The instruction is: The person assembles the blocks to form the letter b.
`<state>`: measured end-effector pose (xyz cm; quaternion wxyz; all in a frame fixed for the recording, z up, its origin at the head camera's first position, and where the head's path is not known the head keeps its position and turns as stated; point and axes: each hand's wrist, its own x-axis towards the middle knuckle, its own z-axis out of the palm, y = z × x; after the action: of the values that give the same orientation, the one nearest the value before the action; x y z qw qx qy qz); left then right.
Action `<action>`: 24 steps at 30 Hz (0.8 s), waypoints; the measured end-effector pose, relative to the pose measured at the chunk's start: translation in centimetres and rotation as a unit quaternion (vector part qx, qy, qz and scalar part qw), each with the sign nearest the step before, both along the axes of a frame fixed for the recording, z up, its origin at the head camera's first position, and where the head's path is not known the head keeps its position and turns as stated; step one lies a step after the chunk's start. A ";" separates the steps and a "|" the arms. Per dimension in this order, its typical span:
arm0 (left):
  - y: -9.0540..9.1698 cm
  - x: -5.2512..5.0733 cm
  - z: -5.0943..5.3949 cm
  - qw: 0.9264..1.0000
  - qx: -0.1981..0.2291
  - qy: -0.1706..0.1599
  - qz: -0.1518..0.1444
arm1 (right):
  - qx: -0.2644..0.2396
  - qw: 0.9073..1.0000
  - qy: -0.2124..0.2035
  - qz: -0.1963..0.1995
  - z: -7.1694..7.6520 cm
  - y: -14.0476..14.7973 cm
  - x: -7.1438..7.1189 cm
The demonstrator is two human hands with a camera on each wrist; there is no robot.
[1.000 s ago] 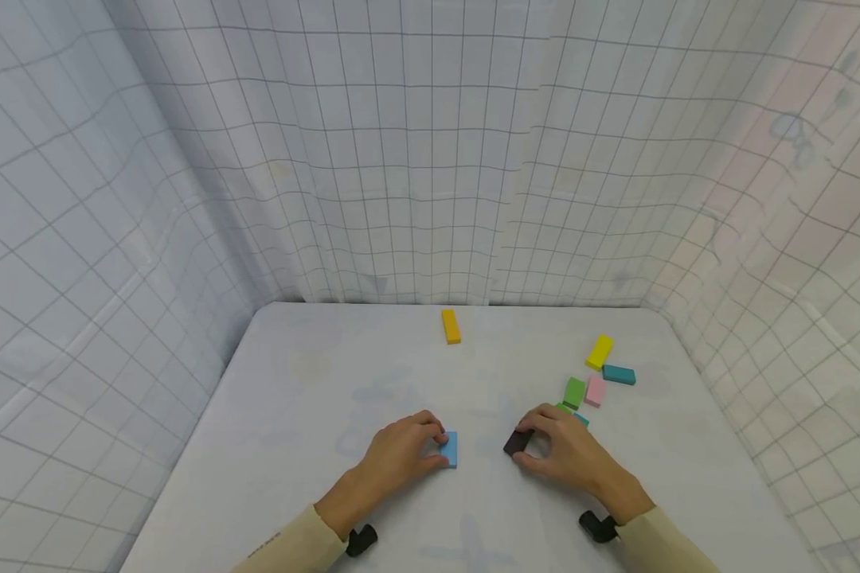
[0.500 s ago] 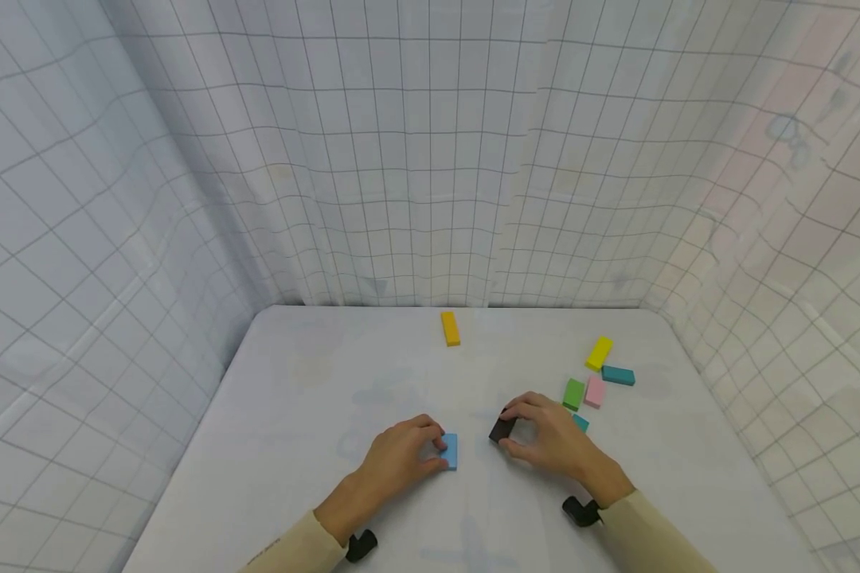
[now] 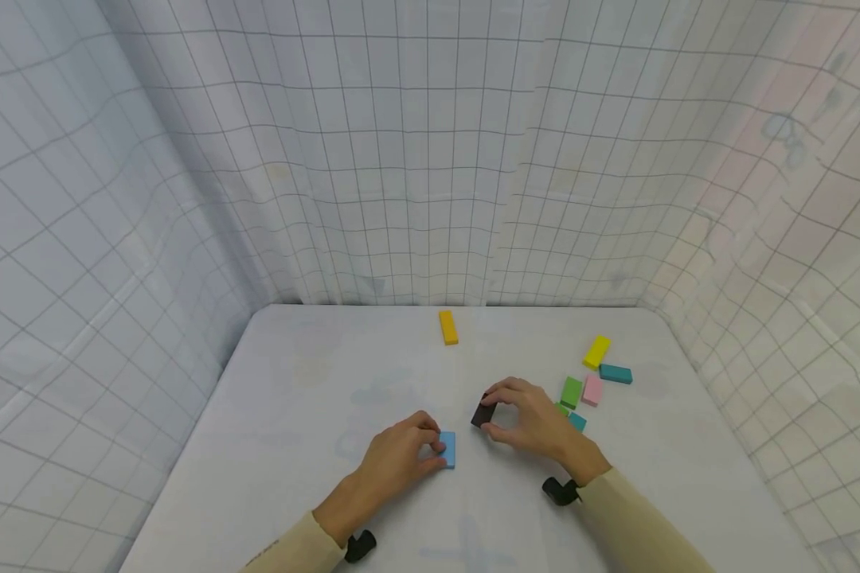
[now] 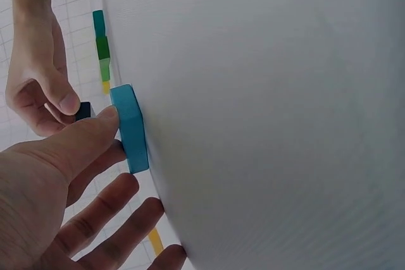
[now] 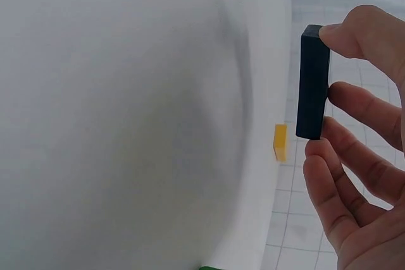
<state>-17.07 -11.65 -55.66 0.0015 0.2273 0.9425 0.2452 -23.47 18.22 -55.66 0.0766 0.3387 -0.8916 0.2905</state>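
The right hand (image 3: 526, 418), spread to its length, pinches a black block (image 3: 483, 414) near the blue block (image 3: 449, 450) the left hand (image 3: 400, 452) pinches on the table (image 3: 294, 382); both look light, stiff, best held endwise.

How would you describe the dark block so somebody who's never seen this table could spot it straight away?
Start at the white table and, just right of its centre, find the right hand. Pinched in that hand is the dark block, small and oblong. It alone is near-black; the light blue block is in the left hand.
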 end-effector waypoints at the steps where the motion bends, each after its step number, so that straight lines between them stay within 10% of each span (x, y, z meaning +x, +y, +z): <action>1: 0.0 0.1 0.1 1.000 0.002 -0.002 0.002 | -0.003 1.000 -0.001 0.004 0.0 -0.2 -0.2; 24: 0.2 0.4 0.1 1.000 0.002 -0.011 0.018 | 0.002 0.997 -0.056 0.046 -0.1 -3.9 -2.3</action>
<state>-16.69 -11.41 -55.57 0.0070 0.2074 0.9457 0.2500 -25.81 14.30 -55.73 0.0123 0.3627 -0.8786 0.3105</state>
